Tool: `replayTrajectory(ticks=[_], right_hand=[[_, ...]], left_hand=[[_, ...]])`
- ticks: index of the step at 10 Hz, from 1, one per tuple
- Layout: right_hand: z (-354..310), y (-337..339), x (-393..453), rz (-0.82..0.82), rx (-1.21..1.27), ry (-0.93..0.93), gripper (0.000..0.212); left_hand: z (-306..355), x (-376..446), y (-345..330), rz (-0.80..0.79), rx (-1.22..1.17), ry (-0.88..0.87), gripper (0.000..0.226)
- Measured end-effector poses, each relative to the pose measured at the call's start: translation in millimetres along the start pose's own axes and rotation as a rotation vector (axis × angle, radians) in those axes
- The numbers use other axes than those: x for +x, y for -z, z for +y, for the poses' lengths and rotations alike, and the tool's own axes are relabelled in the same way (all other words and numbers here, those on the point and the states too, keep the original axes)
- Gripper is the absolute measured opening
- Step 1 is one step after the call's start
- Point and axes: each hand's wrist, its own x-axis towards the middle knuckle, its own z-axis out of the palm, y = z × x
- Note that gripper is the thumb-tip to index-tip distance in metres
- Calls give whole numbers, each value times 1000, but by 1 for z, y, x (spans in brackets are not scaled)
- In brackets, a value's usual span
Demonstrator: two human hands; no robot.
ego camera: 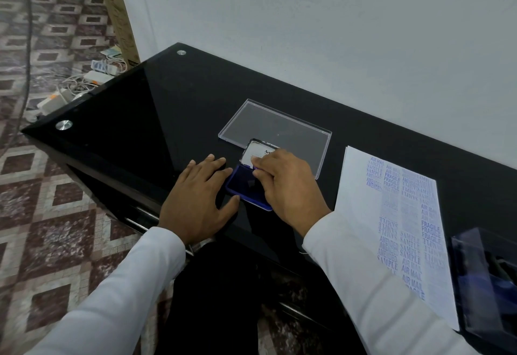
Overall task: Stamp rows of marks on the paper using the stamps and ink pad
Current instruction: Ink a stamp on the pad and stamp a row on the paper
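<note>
The right hand curls over the open ink pad, seemingly pressing a stamp hidden beneath its fingers. The left hand lies flat just left of the pad, steadying it. Right of the pad, the paper already carries many blue rows; little blank space remains, so stamping looks nearly done.

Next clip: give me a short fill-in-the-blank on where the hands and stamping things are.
1. The left hand lies flat on the ____ glass table.
2. The right hand is over the open ____ ink pad.
3. The stamped paper lies to the ____ of the ink pad.

Missing words: black; blue; right
</note>
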Motion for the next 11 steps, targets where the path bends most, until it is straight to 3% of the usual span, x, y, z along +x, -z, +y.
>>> replayTrajectory(ticks=[2, 11], right_hand=[[2, -1, -4, 26, 103, -89, 25], [4, -2, -6, 40, 130, -93, 19]], left_hand=[[0, 0, 0, -7, 11, 1, 72], [1, 0, 2, -8, 5, -1, 72]])
